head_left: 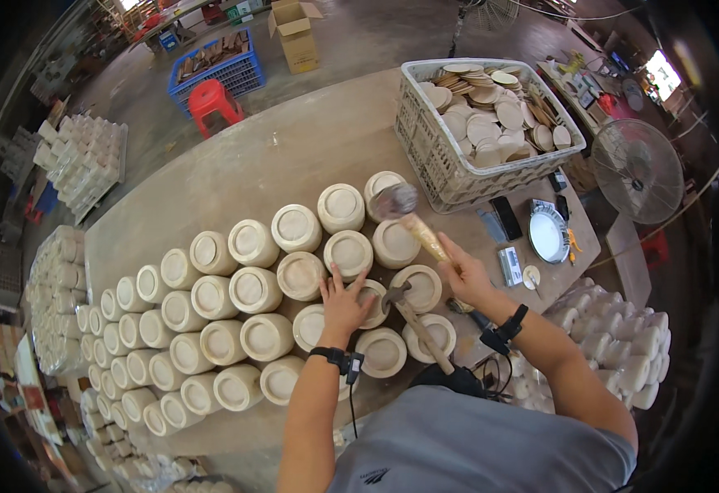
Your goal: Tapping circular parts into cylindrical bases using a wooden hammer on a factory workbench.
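Note:
Rows of pale, round wooden pots (294,228) stand on the table, each with a round disc in its top. My left hand (347,306) lies with fingers spread across the pots in the middle, touching their tops. My right hand (464,274) is closed round the light handle of a mallet (425,236). Its grey, blurred head is over the pots at the far right end of the rows; whether it touches one I cannot tell. A claw hammer (415,320) with a wooden handle lies across the pots between my forearms, held by neither hand.
A white plastic crate (445,177) full of thin wooden discs (482,123) stands at the back right. Beside it lie a phone (505,218), a round white dish (546,237) and a small box (510,266). Wrapped stacks (614,345) flank the table. A fan (637,171) stands right.

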`<state>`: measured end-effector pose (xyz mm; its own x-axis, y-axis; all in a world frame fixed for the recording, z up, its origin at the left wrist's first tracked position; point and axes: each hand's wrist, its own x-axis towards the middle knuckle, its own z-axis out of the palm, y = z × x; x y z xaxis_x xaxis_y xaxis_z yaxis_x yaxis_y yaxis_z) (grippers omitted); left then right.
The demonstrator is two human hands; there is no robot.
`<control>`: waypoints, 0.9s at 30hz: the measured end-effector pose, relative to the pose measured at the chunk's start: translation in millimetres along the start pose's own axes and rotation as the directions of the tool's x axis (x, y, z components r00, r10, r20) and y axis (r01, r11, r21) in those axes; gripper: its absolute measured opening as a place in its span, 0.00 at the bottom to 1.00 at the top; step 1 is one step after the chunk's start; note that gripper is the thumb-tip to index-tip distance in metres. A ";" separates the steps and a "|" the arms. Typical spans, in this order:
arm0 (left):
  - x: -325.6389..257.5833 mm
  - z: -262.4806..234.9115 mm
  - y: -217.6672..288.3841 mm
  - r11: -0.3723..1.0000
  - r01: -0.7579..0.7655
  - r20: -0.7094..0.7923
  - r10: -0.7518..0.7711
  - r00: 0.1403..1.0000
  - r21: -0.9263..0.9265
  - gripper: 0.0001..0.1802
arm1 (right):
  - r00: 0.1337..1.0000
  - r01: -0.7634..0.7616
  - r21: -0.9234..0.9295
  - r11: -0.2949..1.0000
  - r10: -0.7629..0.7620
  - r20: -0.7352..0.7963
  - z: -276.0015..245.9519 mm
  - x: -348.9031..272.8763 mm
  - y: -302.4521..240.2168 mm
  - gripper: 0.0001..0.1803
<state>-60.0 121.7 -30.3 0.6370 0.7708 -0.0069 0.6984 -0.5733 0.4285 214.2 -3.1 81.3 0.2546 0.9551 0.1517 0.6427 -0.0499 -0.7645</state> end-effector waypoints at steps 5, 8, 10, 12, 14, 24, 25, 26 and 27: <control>-0.9 0.7 -0.2 1.000 -0.017 -0.022 0.018 1.000 0.009 0.40 | 0.952 0.115 -0.151 0.982 -0.152 -0.267 6.5 -21.4 28.5 0.34; -1.5 0.0 -1.7 0.999 -0.015 0.016 0.015 1.000 0.039 0.40 | 0.883 -0.324 -0.369 0.871 0.418 0.211 11.6 -29.3 45.8 0.34; 0.4 -0.5 -2.2 0.999 0.002 0.036 -0.004 0.999 0.054 0.41 | 0.898 -0.319 -0.359 0.877 0.401 0.182 18.7 -31.3 51.6 0.34; 0.1 1.0 -2.7 0.999 0.006 0.064 -0.008 0.998 0.032 0.41 | 0.909 -0.313 -0.350 0.883 0.385 0.158 19.4 -29.9 50.0 0.34; -1.9 3.6 -4.7 0.999 0.002 0.045 -0.004 0.999 0.043 0.41 | 0.938 -0.317 -0.175 0.932 0.336 0.089 15.2 -27.6 39.3 0.34; -8.7 -11.7 2.5 0.997 0.047 0.105 -0.053 0.993 0.064 0.43 | 0.980 -0.119 -0.361 0.925 0.168 0.108 21.9 -39.8 61.9 0.35; -14.9 -14.3 1.6 0.997 0.046 0.104 -0.053 0.993 0.068 0.43 | 0.963 -0.170 -0.375 0.911 0.235 0.134 19.6 -37.9 56.9 0.35; -22.2 -17.5 -0.6 1.000 0.010 0.056 -0.011 0.998 0.018 0.44 | 0.941 -0.219 -0.390 0.894 0.300 0.160 17.5 -35.2 51.4 0.35; -32.8 -20.9 -1.5 0.999 -0.022 0.007 0.023 1.000 -0.030 0.44 | 0.940 -0.215 -0.387 0.897 0.297 0.166 14.0 -30.2 44.4 0.35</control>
<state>-88.7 103.1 -11.7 0.6548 0.7558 -0.0036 0.6740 -0.5818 0.4552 224.9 -30.1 33.9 0.3104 0.9318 -0.1880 0.8014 -0.3629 -0.4755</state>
